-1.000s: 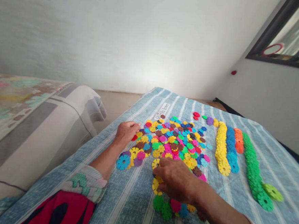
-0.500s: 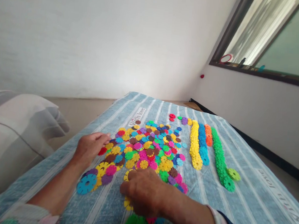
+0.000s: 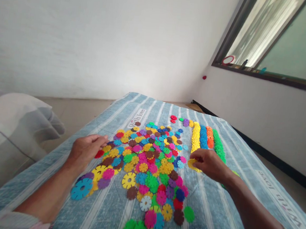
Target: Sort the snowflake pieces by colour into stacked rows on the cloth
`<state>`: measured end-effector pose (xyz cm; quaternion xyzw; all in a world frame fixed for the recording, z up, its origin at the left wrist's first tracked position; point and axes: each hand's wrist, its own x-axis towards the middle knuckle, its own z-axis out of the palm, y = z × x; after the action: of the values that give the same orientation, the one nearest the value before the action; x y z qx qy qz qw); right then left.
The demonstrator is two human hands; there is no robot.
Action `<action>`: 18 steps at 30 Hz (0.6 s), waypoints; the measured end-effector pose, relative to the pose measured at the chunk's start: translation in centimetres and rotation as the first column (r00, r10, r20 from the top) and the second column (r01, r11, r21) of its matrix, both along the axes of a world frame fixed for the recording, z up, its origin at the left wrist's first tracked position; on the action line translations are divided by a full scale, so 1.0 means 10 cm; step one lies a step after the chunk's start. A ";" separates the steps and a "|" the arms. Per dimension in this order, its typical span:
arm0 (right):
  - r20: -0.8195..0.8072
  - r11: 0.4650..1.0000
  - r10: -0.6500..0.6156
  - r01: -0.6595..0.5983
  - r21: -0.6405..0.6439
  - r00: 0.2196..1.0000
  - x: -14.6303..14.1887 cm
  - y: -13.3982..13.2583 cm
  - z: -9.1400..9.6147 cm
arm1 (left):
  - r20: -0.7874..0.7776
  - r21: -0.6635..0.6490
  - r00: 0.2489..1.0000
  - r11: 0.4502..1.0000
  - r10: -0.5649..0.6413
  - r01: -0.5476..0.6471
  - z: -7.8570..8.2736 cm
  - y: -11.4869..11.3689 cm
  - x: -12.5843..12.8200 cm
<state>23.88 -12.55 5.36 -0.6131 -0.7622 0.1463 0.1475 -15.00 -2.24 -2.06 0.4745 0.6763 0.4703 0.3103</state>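
My right hand [image 3: 207, 163] is pinched on a yellow notched plastic disc [image 3: 193, 165] at the near end of a row of overlapping yellow discs [image 3: 196, 138]. My left hand [image 3: 86, 149] rests at the left edge of a mixed pile of notched discs [image 3: 145, 155], its fingers stretched out and nothing visible in them. Just beside its fingertips lies a red disc [image 3: 99, 154]. Closer to me on that side is a large blue disc [image 3: 81, 188]. My right hand and forearm partly hide a green row [image 3: 219, 145].
Blue [image 3: 203, 137] and orange [image 3: 209, 136] rows lie between the yellow and green ones. Small purple discs [image 3: 186, 122] and red discs [image 3: 173, 118] sit at the far end. A striped cloth [image 3: 109, 209] covers the table. At left stands something draped in sheer fabric [image 3: 19, 119].
My right hand has moved right from the near part of the pile to the yellow row, holding a yellow disc. Discs formerly under it now show. The left hand stays by the pile.
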 end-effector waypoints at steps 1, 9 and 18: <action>0.014 0.999 -0.036 0.037 -0.021 0.999 0.13 0.00 -0.05 | 0.008 -0.003 1.000 1.000 0.002 -0.002 0.00 0.00 0.00; 0.009 0.995 -0.083 0.083 -0.061 0.997 0.41 -0.03 -0.30 | 0.034 -0.005 0.999 1.000 0.000 0.000 0.03 -0.01 0.00; 0.165 0.991 -0.130 0.133 -0.005 0.978 0.39 -0.04 -0.30 | 0.030 -0.002 1.000 1.000 -0.002 0.002 0.05 -0.03 0.02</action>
<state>27.78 -12.96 2.38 -0.6731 -0.7285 0.0913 0.0888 -14.79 -2.54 -1.59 0.4677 0.6716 0.4765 0.3212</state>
